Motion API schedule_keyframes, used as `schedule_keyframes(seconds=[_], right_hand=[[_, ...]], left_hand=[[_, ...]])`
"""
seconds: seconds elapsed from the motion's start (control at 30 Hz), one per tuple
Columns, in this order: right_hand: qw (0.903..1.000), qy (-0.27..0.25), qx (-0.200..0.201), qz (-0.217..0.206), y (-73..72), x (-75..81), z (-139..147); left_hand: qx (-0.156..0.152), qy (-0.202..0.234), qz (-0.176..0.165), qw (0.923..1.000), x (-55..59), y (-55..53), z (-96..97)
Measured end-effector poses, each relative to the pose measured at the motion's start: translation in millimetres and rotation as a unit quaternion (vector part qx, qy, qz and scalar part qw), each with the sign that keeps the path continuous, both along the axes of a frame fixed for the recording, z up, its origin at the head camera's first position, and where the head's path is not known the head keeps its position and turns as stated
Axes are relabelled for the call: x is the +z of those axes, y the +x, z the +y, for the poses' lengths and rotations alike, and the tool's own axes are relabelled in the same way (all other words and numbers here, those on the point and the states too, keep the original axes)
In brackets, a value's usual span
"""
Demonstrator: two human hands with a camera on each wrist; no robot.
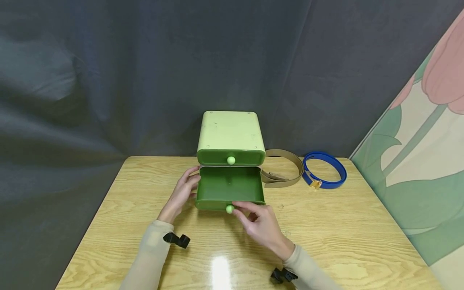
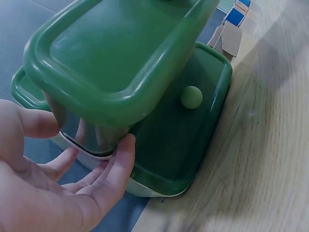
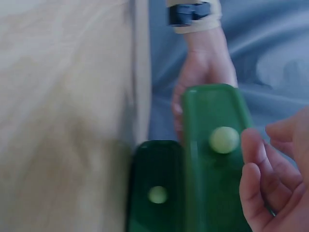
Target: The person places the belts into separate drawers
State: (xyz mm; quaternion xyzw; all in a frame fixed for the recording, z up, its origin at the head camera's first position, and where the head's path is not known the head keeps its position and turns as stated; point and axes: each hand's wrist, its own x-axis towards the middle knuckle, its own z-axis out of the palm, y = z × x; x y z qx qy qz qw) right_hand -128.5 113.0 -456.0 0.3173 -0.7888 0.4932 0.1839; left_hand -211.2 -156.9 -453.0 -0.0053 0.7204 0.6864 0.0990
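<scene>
A small cabinet with a pale green top and green drawers stands at the table's back. Its middle drawer is pulled out, with nothing visible inside. Above it, the top drawer is closed; below, the lower drawer is closed too. My left hand touches the cabinet's left side, fingers spread beside the pulled-out drawer. By that drawer's round knob is my right hand, thumb and forefinger close to it. A small gap between fingertips and knob shows in the right wrist view.
A coiled tan belt lies right of the cabinet, partly behind it. Farther right is a coiled blue belt with a gold buckle. A dark curtain hangs behind the wooden table; a flower-printed panel borders it on the right.
</scene>
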Motion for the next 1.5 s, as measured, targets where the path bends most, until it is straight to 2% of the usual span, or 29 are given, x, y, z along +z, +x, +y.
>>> schedule_keyframes(seconds=[0.2, 0.27, 0.37, 0.5, 0.6, 0.73, 0.87, 1.07, 1.27, 1.4, 1.5], right_hand=[[0.9982, -0.042, 0.032, 0.027, -1.5, 22.8, 12], [0.9972, -0.057, 0.031, 0.038, -5.1, 28.0, 18], [0.9960, -0.080, 0.008, 0.040, -12.2, 34.5, 30], [0.9928, -0.106, -0.055, -0.005, -24.3, 37.5, 49], [0.9859, -0.120, -0.102, -0.056, -34.4, 36.5, 62], [0.9773, -0.117, -0.146, -0.100, -50.7, 30.6, 77], [0.9746, -0.073, -0.170, -0.126, -67.6, 20.0, 92], [0.9646, 0.037, -0.197, -0.172, -90.2, 2.3, 109], [0.9423, 0.148, -0.213, -0.212, -109.5, -15.4, 123], [0.9227, 0.195, -0.223, -0.246, -116.9, -25.5, 127], [0.9139, 0.218, -0.223, -0.260, -120.1, -33.9, 127]], left_hand=[[-0.003, -0.002, 0.000, 1.0000, 0.9, 1.3, -0.5], [-0.004, -0.001, 0.001, 1.0000, 1.3, 1.7, -0.1], [-0.003, 0.001, 0.002, 1.0000, 1.3, 1.7, 0.1], [0.002, 0.005, -0.001, 1.0000, 1.2, 0.9, -0.1], [0.004, 0.006, 0.000, 1.0000, 1.6, 0.6, -0.1], [0.004, 0.008, 0.002, 1.0000, 1.9, 0.8, -0.4], [0.003, 0.008, 0.005, 1.0000, 2.0, 1.0, -1.2], [0.005, 0.008, 0.005, 0.9999, 2.6, 0.5, -2.6], [0.005, 0.006, 0.005, 1.0000, 4.2, -1.3, 0.5], [0.002, 0.011, -0.001, 0.9999, 3.2, -0.8, 2.8], [0.009, 0.012, -0.006, 0.9999, 0.8, 1.0, 2.4]])
